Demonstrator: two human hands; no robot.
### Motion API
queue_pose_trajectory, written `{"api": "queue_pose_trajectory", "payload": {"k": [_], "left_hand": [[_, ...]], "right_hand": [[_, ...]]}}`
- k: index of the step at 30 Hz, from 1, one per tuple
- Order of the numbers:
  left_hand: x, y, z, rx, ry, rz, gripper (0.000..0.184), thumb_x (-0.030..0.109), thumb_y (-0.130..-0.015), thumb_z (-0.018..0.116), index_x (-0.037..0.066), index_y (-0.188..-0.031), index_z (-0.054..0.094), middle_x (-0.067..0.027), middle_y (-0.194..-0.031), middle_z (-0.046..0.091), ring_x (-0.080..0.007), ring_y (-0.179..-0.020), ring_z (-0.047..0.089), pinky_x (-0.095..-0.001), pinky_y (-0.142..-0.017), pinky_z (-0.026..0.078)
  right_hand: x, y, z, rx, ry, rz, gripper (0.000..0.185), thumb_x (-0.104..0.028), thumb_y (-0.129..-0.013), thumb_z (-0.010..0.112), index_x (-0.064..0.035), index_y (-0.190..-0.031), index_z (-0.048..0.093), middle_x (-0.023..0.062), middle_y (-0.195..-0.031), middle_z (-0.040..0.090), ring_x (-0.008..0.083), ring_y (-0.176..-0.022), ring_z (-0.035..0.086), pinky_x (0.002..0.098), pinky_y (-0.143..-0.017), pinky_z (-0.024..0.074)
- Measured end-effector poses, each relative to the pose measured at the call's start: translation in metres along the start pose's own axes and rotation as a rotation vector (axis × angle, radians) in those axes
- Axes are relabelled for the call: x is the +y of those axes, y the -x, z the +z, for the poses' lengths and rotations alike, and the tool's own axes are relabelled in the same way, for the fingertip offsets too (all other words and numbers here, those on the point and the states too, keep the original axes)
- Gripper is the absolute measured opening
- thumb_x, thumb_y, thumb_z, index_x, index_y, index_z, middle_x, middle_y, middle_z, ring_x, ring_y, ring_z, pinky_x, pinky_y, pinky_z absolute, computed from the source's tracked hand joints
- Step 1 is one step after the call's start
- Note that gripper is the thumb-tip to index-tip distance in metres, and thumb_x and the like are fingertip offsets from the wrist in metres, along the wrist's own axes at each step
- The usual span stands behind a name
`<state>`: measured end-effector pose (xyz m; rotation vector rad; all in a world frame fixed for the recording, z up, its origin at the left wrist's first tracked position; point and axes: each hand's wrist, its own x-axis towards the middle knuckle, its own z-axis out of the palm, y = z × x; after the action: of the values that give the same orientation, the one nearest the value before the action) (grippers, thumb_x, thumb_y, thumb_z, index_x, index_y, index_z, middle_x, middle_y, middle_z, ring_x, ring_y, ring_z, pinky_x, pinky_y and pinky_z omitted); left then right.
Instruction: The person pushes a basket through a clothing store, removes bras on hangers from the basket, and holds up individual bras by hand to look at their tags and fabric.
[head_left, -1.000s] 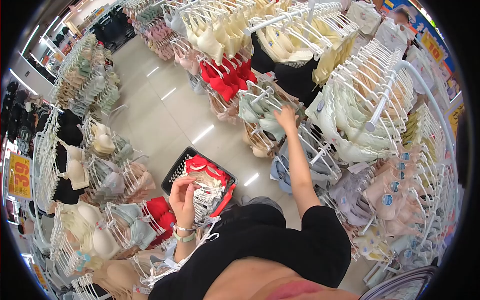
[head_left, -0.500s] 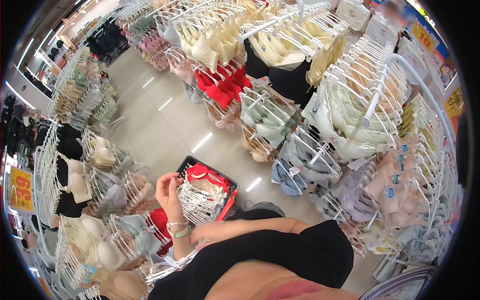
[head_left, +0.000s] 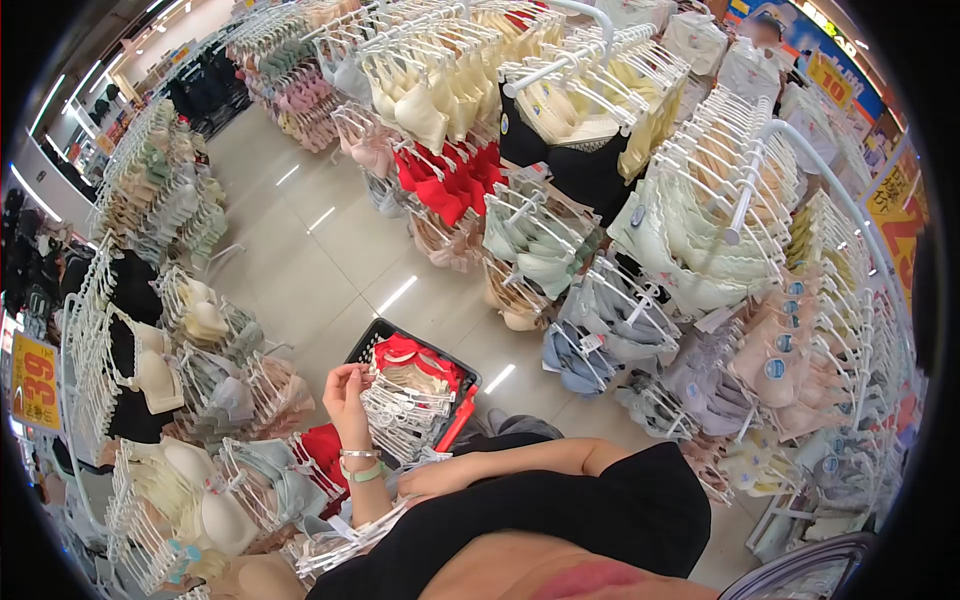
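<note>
Head view, hanger bundle (head_left: 352, 538): white, at the left forearm, slanting from lower left to upper right.
Nearer hand: right hand (head_left: 432, 478), its fingers just up and right of the bundle's upper end (partly hidden, so I cannot tell whether they grasp).
Left hand (head_left: 345, 400): raised, fingers loosely curled, released, beside the basket's near-left side.
Black basket (head_left: 369, 341): ahead; contains red and cream garments (head_left: 400, 352) on white hangers.
Surroundings: bra racks both sides.

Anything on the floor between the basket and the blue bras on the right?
Nothing: between the basket and the blue bras, the head view shows bare floor with a light streak.
</note>
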<state>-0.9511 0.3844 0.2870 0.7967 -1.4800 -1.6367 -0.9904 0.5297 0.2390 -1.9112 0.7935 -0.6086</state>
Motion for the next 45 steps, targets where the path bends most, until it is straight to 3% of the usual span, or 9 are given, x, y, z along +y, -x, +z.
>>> {"api": "queue_pose_trajectory", "payload": {"k": [6, 9, 12, 17, 27, 30, 33, 37, 45], "left_hand": [[-0.009, -0.01, 0.018, -0.203, 0.017, -0.096, 0.011, 0.01, -0.088, 0.051, 0.0, -0.091, 0.055, -0.0067, -0.085, 0.062, -0.0115, -0.074, 0.059, -0.0234, -0.068, 0.047], [-0.002, -0.01, 0.036, -0.396, -0.019, -0.136, 0.012, 0.009, -0.087, 0.052, -0.001, -0.093, 0.054, -0.0091, -0.089, 0.062, -0.0136, -0.074, 0.059, -0.0239, -0.07, 0.047], [-0.002, -0.01, 0.048, -0.518, -0.016, -0.152, 0.013, 0.009, -0.087, 0.051, -0.002, -0.094, 0.054, -0.0108, -0.091, 0.062, -0.0142, -0.077, 0.06, -0.0245, -0.071, 0.048], [-0.008, -0.014, 0.051, -0.746, 0.032, -0.241, 0.016, 0.014, -0.088, 0.052, 0.0, -0.097, 0.055, -0.0083, -0.09, 0.062, -0.0117, -0.077, 0.059, -0.0239, -0.069, 0.048], [-0.018, 0.011, -0.023, -0.431, 0.886, -0.727, 0.023, 0.02, -0.09, 0.044, 0.001, -0.094, 0.055, -0.0114, -0.094, 0.061, -0.0201, -0.083, 0.059, -0.0319, -0.075, 0.047], [-0.052, 0.03, -0.056, -0.331, 0.951, -0.716, 0.027, 0.022, -0.088, 0.043, 0.001, -0.102, 0.053, -0.009, -0.098, 0.059, -0.0192, -0.084, 0.055, -0.0314, -0.074, 0.045], [-0.033, 0.065, -0.075, -0.378, 1.011, -0.612, 0.033, 0.024, -0.089, 0.039, 0.001, -0.109, 0.052, -0.0067, -0.094, 0.059, -0.0157, -0.077, 0.054, -0.0294, -0.07, 0.044], [0.017, 0.108, -0.05, 0.141, 0.738, -0.453, 0.037, 0.023, -0.091, 0.037, 0.001, -0.118, 0.047, -0.008, -0.104, 0.058, -0.0144, -0.091, 0.055, -0.0274, -0.081, 0.042], [0.013, 0.147, -0.056, 0.058, 0.312, -0.219, 0.032, 0.018, -0.093, 0.041, 0.0, -0.117, 0.047, -0.0119, -0.109, 0.056, -0.0227, -0.1, 0.058, -0.0346, -0.086, 0.045]], "right_hand": [[-0.027, -0.004, -0.012, 0.317, -0.16, -0.07, 0.031, -0.025, -0.088, 0.047, 0.004, -0.082, 0.054, 0.0197, -0.086, 0.055, 0.0353, -0.085, 0.054, 0.0392, -0.076, 0.0425], [-0.032, -0.009, -0.015, 0.401, -0.167, 0.001, 0.028, -0.024, -0.088, 0.051, 0.0032, -0.08, 0.056, 0.0165, -0.079, 0.058, 0.0285, -0.079, 0.058, 0.0349, -0.07, 0.045], [-0.02, -0.004, -0.007, 0.649, -0.468, 0.106, 0.022, -0.017, -0.088, 0.055, 0.0032, -0.092, 0.061, 0.0068, -0.078, 0.063, 0.0098, -0.065, 0.056, 0.0246, -0.059, 0.0448], [-0.022, 0.001, -0.012, 0.887, -0.899, 0.156, 0.019, -0.012, -0.087, 0.056, 0.0039, -0.094, 0.063, 0.0036, -0.076, 0.061, 0.007, -0.067, 0.055, 0.0208, -0.062, 0.0457], [-0.047, -0.021, -0.009, 0.74, -0.778, 0.331, 0.017, -0.01, -0.084, 0.06, 0.0043, -0.09, 0.064, 0.0047, -0.074, 0.063, 0.008, -0.066, 0.058, 0.0213, -0.062, 0.0478], [-0.045, -0.037, -0.009, 0.875, -0.559, 0.278, 0.012, -0.004, -0.084, 0.056, 0.0054, -0.084, 0.063, 0.0064, -0.07, 0.063, 0.0098, -0.065, 0.059, 0.0225, -0.061, 0.0473], [-0.02, -0.046, -0.024, 1.025, -0.879, 0.21, 0.014, -0.008, -0.086, 0.053, 0.0032, -0.087, 0.06, 0.0053, -0.067, 0.06, 0.009, -0.055, 0.055, 0.0208, -0.052, 0.0443], [-0.017, -0.051, -0.056, 0.887, -0.958, 0.208, 0.016, -0.009, -0.087, 0.051, 0.004, -0.091, 0.059, 0.0039, -0.063, 0.056, 0.0089, -0.053, 0.053, 0.0191, -0.051, 0.043], [-0.042, -0.097, -0.071, 0.432, -0.805, 0.186, 0.033, -0.01, -0.089, 0.044, 0.0049, -0.118, 0.047, 0.0135, -0.101, 0.061, 0.0144, -0.081, 0.059, 0.0259, -0.071, 0.0485]]}}
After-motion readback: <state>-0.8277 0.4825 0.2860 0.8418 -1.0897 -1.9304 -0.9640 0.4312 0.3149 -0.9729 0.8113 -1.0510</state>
